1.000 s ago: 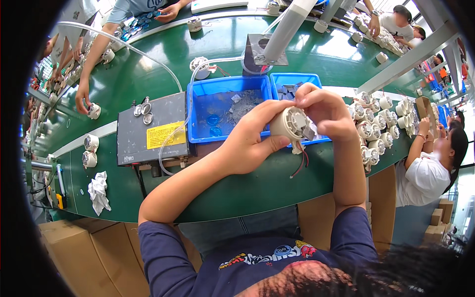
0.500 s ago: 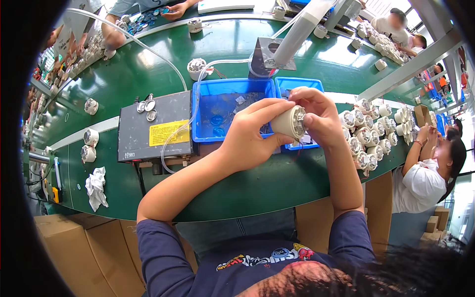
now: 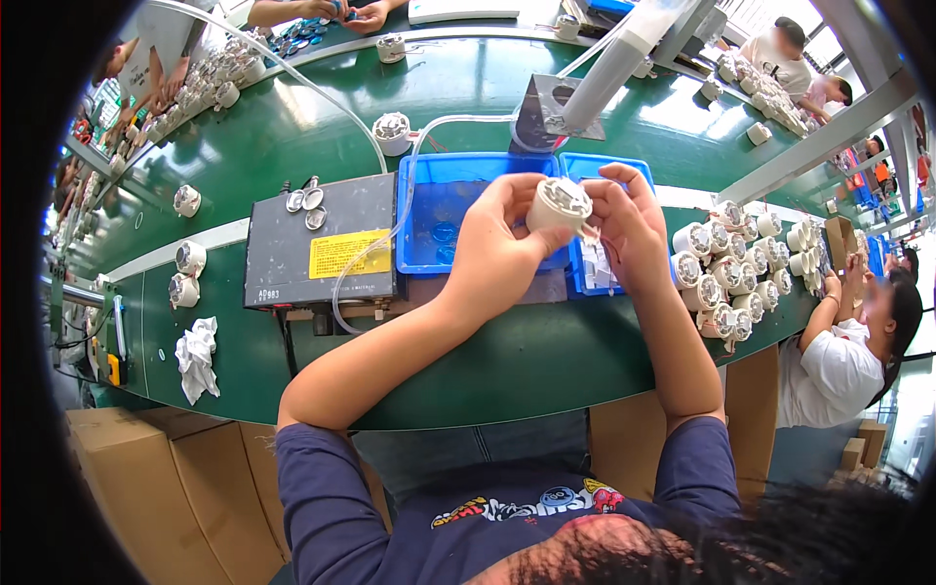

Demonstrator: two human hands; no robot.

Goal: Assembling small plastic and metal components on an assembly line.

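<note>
A white round plastic housing (image 3: pixel 559 208) with grey-white parts in its open top is held up over the blue trays. My left hand (image 3: pixel 505 239) is closed around its left side, the thumb across the front. At its right edge, my right hand (image 3: pixel 632 229) is closed with bent fingers against the housing, the index finger raised. Thin reddish wires (image 3: pixel 611 248) hang from the housing beside the right palm. Below are a large blue tray (image 3: pixel 419 265) with blue discs inside and a smaller blue tray (image 3: pixel 585 290) with small whitish pieces.
A dark metal box (image 3: pixel 278 249) with a yellow label, small metal caps and a clear hose stands left. Many similar housings (image 3: pixel 731 273) crowd the right. A grey post (image 3: pixel 595 88) rises behind the trays; a white cloth (image 3: pixel 198 361) lies left. Co-workers sit around.
The housing has turned from facing right to facing more upward, and both hands have shifted slightly up the picture. My right thumb has come off its open face. The view has shifted a little.
</note>
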